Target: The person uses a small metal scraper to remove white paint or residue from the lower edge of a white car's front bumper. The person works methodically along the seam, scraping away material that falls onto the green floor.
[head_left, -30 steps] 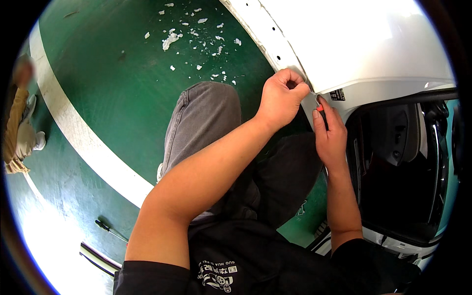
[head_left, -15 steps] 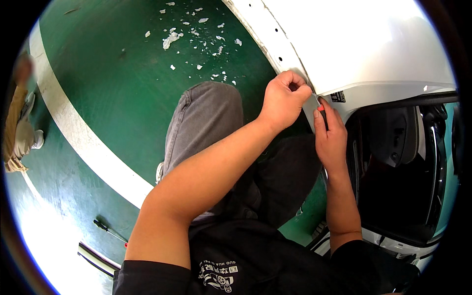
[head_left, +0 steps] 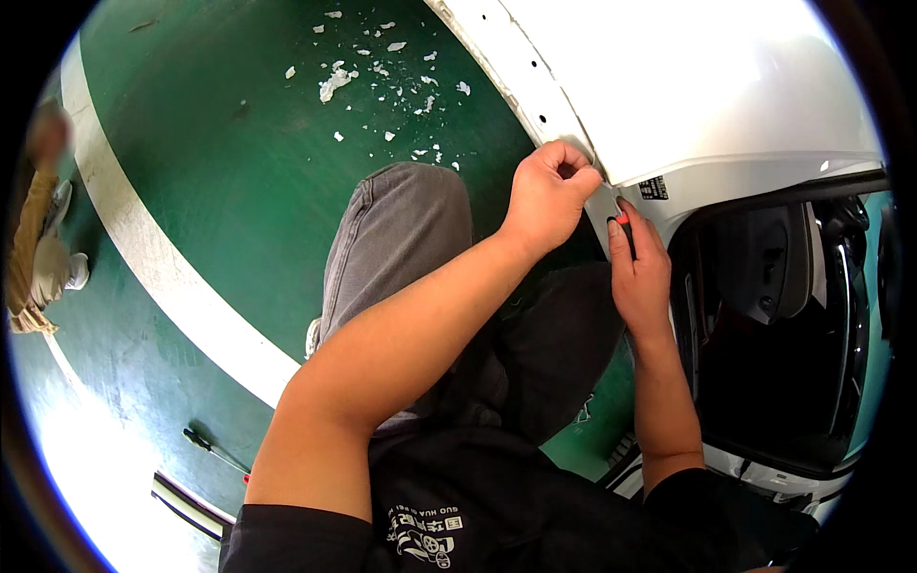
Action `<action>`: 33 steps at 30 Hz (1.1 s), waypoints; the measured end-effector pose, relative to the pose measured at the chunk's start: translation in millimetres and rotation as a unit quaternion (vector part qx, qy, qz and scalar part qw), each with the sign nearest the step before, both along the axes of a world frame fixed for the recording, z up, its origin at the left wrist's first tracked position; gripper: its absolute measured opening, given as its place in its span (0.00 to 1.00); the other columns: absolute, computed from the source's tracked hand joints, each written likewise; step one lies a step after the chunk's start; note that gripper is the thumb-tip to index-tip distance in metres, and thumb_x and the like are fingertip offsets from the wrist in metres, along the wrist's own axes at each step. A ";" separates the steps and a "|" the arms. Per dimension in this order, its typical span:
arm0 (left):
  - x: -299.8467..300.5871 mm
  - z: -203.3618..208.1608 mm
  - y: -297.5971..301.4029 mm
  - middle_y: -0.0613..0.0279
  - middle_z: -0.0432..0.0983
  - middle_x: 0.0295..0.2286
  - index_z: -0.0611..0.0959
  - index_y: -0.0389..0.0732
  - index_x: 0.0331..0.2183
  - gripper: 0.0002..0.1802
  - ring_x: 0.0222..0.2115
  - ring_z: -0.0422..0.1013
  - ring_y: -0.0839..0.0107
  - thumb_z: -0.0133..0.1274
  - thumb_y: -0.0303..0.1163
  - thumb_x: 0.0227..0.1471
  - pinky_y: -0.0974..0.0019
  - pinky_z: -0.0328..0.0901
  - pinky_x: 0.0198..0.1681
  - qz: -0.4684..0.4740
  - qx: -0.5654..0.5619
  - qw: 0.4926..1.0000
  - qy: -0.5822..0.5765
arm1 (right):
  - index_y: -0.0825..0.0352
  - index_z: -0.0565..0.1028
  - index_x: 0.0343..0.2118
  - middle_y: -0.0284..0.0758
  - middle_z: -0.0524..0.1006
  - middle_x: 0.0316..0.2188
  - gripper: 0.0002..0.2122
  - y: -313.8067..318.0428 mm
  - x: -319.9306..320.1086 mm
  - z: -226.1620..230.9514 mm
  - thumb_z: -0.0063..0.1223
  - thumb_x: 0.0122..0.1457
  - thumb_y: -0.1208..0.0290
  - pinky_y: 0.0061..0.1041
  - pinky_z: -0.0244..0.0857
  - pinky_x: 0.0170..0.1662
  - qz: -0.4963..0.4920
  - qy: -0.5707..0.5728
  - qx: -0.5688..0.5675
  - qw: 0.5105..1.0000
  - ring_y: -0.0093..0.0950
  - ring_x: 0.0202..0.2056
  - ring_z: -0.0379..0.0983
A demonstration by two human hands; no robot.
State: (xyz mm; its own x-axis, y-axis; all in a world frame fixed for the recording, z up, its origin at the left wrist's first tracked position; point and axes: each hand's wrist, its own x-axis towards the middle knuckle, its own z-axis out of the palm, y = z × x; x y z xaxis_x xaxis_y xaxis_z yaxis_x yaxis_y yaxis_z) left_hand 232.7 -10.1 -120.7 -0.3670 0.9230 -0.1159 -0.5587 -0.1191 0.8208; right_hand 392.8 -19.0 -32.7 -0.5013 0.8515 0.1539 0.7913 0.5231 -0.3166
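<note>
- Black short-sleeved shirt cloth [head_left: 544, 506] lies nearest, with worn grey trousers [head_left: 406, 239] beyond it; one knee points far.
- Near left, a dark-handled screwdriver with a thin metal shaft [head_left: 201, 441] lies on the glossy green floor [head_left: 220, 124].
- Right hand [head_left: 638, 267]: wrapped around a small red-and-black-handled tool [head_left: 624, 222], its slim metal shaft pointing far, toward the other hand's fingertips.
- Left hand [head_left: 552, 199]: fingers curled, thumb and forefinger pinched together just beside the tool's tip; whether anything sits between them I cannot tell.
- Both hands meet at the near end of a thin dark seam [head_left: 564, 91] on a glossy white car-body panel [head_left: 707, 86], far right of the knee.
- Step in hand, as I judge it: close tool work at that seam; the exact contact is hidden. Any next move calls for a steady tip and care for the paint.
- Far off, white irregular flakes [head_left: 336, 83] are scattered over the floor, left of the panel.
</note>
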 end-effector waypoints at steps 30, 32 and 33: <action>-12.6 3.9 -7.0 0.72 0.77 0.29 0.84 0.36 0.34 0.05 0.31 0.69 0.83 0.61 0.27 0.60 0.75 0.66 0.37 -0.050 -0.018 0.999 -0.009 | 0.71 0.77 0.59 0.43 0.80 0.42 0.18 7.8 -3.5 -11.1 0.58 0.71 0.67 0.37 0.73 0.46 0.012 0.039 0.001 0.999 0.43 0.42 0.79; -10.7 5.2 -7.7 0.72 0.77 0.30 0.84 0.35 0.35 0.06 0.31 0.69 0.83 0.62 0.28 0.61 0.75 0.66 0.37 -0.055 -0.023 0.998 -0.003 | 0.70 0.77 0.59 0.43 0.80 0.42 0.18 6.5 -2.3 -9.0 0.58 0.71 0.67 0.38 0.73 0.46 -0.001 0.039 -0.003 0.999 0.43 0.42 0.79; -9.4 5.5 -7.2 0.71 0.77 0.30 0.83 0.35 0.36 0.06 0.31 0.69 0.83 0.62 0.28 0.61 0.74 0.66 0.38 -0.051 -0.030 0.998 0.002 | 0.70 0.77 0.59 0.43 0.80 0.42 0.18 6.7 -1.7 -7.9 0.58 0.71 0.67 0.38 0.73 0.46 -0.001 0.042 -0.006 0.999 0.43 0.42 0.79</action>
State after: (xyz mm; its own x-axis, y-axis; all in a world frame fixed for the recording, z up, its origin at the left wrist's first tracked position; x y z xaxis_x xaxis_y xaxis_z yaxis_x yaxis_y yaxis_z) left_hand 223.4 -17.3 -115.1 -0.2712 0.9473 -0.1703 -0.5620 -0.0122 0.8270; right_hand 391.2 -12.3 -40.7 -0.4851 0.8548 0.1842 0.7629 0.5167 -0.3886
